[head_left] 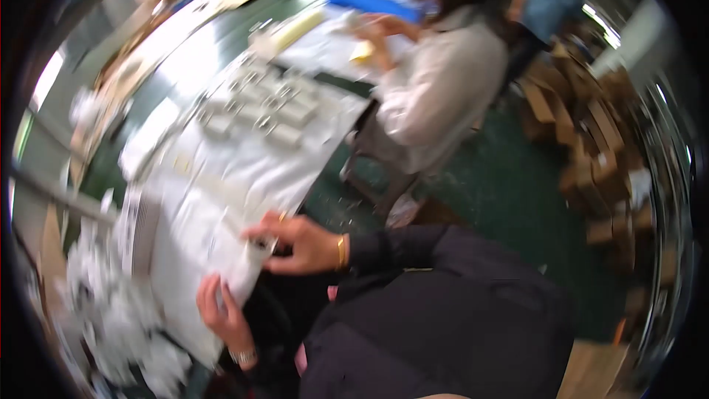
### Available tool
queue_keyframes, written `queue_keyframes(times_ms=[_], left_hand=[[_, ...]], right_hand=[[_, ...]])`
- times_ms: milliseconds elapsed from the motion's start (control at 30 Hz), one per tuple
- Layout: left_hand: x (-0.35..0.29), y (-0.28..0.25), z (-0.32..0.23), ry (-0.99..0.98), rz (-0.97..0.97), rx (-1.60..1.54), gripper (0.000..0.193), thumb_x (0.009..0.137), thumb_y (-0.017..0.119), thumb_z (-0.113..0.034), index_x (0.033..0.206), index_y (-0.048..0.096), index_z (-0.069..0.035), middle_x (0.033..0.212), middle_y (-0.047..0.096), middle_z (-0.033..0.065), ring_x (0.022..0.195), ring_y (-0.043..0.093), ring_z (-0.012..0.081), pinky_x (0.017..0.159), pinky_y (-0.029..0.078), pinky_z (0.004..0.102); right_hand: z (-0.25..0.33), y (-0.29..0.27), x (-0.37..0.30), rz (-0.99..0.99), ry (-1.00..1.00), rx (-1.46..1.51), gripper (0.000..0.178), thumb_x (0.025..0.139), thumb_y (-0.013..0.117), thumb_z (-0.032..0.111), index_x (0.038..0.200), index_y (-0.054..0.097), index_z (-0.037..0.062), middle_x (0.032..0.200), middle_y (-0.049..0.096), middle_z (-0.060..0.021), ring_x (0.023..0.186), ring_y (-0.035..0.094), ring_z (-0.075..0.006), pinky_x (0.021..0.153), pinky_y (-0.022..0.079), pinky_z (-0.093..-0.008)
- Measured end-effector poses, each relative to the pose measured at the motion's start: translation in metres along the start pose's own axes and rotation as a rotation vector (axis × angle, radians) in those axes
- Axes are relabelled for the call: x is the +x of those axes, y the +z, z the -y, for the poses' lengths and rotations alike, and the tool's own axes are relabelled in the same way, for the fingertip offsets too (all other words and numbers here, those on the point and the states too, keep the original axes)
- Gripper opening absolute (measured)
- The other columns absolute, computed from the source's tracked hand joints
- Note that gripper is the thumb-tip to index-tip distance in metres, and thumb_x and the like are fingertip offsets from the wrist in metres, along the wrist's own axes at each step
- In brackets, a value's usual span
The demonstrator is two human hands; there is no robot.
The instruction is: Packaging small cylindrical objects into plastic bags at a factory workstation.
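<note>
Head view: the right hand (299, 244) seems to pinch a small whitish piece (258, 248) by the surface's (181, 288) edge; the left hand (224, 314), loosely spread, looks empty and could best steady it.

small off-white piece (255, 253) | blurred | dark ring-like end | held in right fingers (261, 231)

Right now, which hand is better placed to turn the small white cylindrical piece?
The right hand, probably: its fingers appear to touch the small white cylindrical piece; the left hand sits lower in the picture, apparently empty.
</note>
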State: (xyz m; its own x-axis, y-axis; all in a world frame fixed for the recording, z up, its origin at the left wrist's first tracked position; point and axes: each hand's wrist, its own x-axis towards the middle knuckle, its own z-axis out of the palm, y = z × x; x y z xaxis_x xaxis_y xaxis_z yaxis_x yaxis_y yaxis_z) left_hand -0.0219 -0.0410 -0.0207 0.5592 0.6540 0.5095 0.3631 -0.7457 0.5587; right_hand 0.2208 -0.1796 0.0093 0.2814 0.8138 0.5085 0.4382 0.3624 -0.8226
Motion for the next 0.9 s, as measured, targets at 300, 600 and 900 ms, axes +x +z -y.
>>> queue_keyframes(times_ms=[300, 600, 900], left_hand=[[0.005, -0.004, 0.018, -0.003, 0.021, -0.014, 0.015, 0.099, 0.067, -0.003, 0.11, 0.073, 0.004, 0.121, 0.071, 0.0224, 0.117, 0.067, 0.0403, 0.104, 0.051, 0.0464], [0.027, 0.003, -0.006, -0.019, -0.063, -0.046, 0.013, 0.088, 0.079, -0.01, 0.098, 0.074, -0.003, 0.114, 0.073, 0.0108, 0.113, 0.066, 0.0346, 0.099, 0.051, 0.0432], [0.028, 0.018, -0.011, -0.018, 0.019, 0.063, 0.014, 0.084, 0.085, -0.019, 0.089, 0.077, -0.008, 0.109, 0.074, 0.0047, 0.106, 0.066, 0.0286, 0.093, 0.05, 0.0405]], right_hand=[[0.012, -0.015, -0.004, 0.008, -0.115, -0.236, 0.055, 0.082, 0.084, 0.013, 0.133, 0.063, 0.008, 0.11, 0.064, -0.0135, 0.089, 0.071, -0.0316, 0.077, 0.058, -0.0387], [0.01, 0.005, 0.014, 0.167, 0.026, -0.21, 0.058, 0.083, 0.085, 0.006, 0.136, 0.064, 0.0108, 0.119, 0.064, -0.0098, 0.077, 0.064, -0.018, 0.067, 0.053, -0.029], [-0.002, 0.018, 0.008, 0.354, 0.049, -0.185, 0.06, 0.084, 0.084, 0.008, 0.139, 0.061, 0.0115, 0.12, 0.062, -0.0112, 0.079, 0.066, -0.0207, 0.07, 0.055, -0.0321]])
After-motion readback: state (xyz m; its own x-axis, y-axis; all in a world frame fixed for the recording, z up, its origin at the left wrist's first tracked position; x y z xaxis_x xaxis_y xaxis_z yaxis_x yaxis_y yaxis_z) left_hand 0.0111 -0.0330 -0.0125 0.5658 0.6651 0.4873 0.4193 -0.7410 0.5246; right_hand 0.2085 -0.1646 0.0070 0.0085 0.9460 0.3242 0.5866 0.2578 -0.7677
